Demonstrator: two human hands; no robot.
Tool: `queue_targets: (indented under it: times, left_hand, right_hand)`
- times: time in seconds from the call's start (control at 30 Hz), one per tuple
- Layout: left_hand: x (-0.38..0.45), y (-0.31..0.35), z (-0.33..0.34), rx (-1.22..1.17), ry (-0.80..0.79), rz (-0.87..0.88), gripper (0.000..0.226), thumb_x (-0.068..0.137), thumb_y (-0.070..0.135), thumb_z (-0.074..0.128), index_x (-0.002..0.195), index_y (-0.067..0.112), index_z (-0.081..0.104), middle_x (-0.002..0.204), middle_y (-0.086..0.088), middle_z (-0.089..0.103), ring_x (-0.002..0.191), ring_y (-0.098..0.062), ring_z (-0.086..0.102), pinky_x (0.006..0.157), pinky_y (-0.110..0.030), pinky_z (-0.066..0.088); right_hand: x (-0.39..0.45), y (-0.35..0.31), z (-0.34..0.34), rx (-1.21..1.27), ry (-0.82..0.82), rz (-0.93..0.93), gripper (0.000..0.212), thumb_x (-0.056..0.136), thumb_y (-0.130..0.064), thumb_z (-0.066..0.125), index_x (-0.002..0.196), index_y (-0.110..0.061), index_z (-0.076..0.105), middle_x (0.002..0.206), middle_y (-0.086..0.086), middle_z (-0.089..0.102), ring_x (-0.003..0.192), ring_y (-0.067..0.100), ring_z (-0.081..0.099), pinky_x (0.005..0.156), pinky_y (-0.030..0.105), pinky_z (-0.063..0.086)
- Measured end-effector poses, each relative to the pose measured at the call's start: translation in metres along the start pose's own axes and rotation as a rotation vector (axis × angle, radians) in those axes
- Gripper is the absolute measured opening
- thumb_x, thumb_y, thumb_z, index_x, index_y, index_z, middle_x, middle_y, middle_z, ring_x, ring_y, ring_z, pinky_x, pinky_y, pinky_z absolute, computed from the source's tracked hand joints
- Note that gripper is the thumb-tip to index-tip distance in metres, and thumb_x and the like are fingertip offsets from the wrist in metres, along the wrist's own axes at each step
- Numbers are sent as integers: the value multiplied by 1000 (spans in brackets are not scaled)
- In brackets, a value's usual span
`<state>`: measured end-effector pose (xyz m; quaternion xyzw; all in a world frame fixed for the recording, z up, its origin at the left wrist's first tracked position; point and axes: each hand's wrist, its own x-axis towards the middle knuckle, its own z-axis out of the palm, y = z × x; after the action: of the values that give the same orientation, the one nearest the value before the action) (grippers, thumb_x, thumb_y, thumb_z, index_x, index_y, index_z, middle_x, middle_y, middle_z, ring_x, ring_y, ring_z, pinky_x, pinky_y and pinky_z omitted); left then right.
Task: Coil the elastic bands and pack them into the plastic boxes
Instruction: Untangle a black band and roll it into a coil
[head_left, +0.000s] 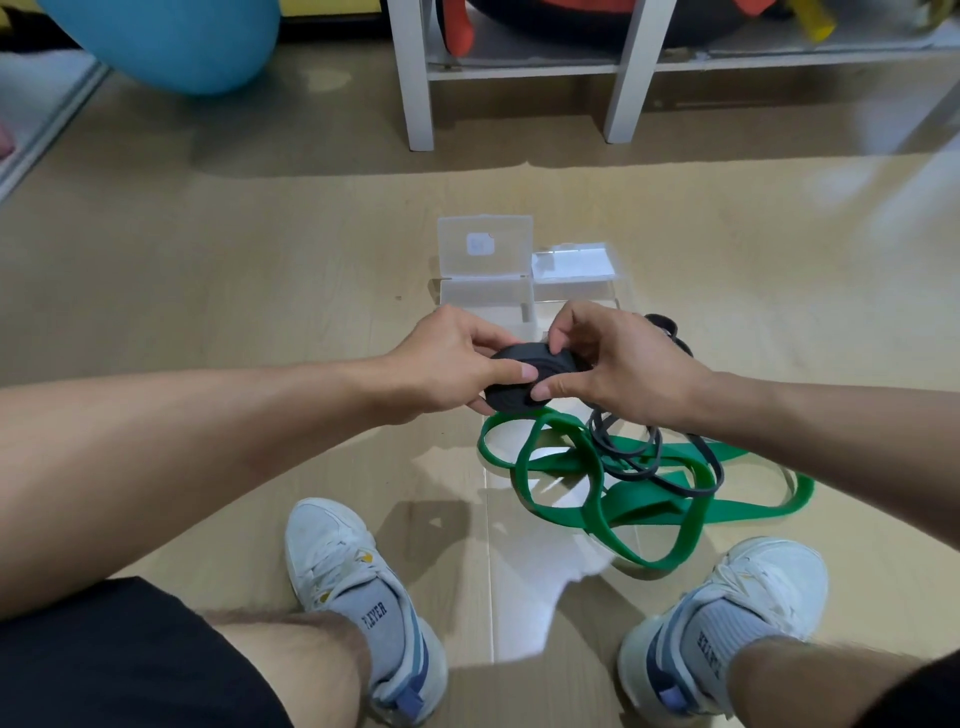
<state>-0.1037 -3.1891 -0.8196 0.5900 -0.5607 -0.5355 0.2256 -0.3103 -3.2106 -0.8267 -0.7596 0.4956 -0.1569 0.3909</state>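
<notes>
Head view: black band mid-coil, held in both hands above the floor, in front of the boxes.

I read this as the coiling step: left hand (457, 364) grips the black coil (519, 382), thumb pressed on its face, fingers curled underneath; right hand (623, 364) pinches the coil's edge with thumb and forefinger, feeding the loose tail (623, 457) that trails down over the green band (597, 499) on the floor. Both forearms are stretched forward, hands nearly touching. Two clear plastic boxes (485, 291) stand open just behind. Next, I judge: wind in the remaining tail, keep the coil tight, drop it into a box.
</notes>
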Motion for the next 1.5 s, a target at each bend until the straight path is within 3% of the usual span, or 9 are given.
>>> queue_targets:
  times: [0.13,0.4,0.6,0.73,0.87,1.0,1.13,1.33,1.5]
  left_hand:
    - [1,-1,-8,-88,32,-39,9,87,9,78,96,11,77,93,-14,79,83,-21,75,74,-40,65]
    - [0,-3,-9,-96,-43,-11,10,91,7,72,100,8,67,103,-20,74,90,-25,73,79,-48,64]
    - [1,-3,-4,20,-38,17,20,86,24,81,99,11,73,97,-16,74,80,-17,72,73,-41,65]
    - [2,-4,-7,-120,-76,-18,13,92,17,74,97,11,64,100,-10,69,84,-17,72,79,-43,64]
    - [2,-6,-8,-240,-91,-18,10,95,15,68,100,10,60,115,-17,69,96,-25,74,82,-44,64]
    - [3,-5,-8,-172,-89,-19,20,92,20,73,103,9,61,112,-16,72,95,-26,74,83,-42,62]
    - [3,-1,-9,193,-101,26,31,75,31,89,99,17,75,86,-5,75,71,-7,68,71,-24,56]
    - [2,-9,-12,370,-111,1,19,76,28,89,89,21,78,87,0,76,70,-17,69,68,-31,57]
    - [1,-13,-17,221,-77,-31,12,78,17,87,84,18,77,80,0,72,61,-9,66,65,-30,61]
  right_hand:
    - [0,7,-5,125,40,45,31,78,-25,87,85,-19,57,81,2,74,68,25,67,69,43,57]
    - [-5,7,0,144,-4,0,22,89,-22,76,92,-26,54,78,-15,75,73,34,60,68,39,50]
    - [-6,0,2,147,-31,-4,18,87,-22,78,92,-23,61,84,-6,77,61,10,59,61,24,46]
    - [-1,1,0,270,19,21,20,83,-19,82,88,-14,64,88,9,77,80,28,72,78,38,57]
    - [0,6,-1,240,27,49,26,77,-25,87,86,-19,64,91,14,74,74,16,66,75,37,55]
    - [-3,4,4,164,14,31,24,83,-25,82,89,-21,60,76,1,66,60,10,57,62,19,47]
    - [-8,-2,8,7,-66,-48,20,86,-38,76,94,-31,59,81,-4,71,68,20,63,67,40,53]
    - [-12,-7,1,-259,-119,-136,22,86,-32,76,102,-35,61,80,-24,65,72,-7,60,59,11,39]
    - [-12,-9,-6,-176,-44,-68,17,87,-33,74,102,-34,67,100,-14,76,69,-3,66,68,26,56]
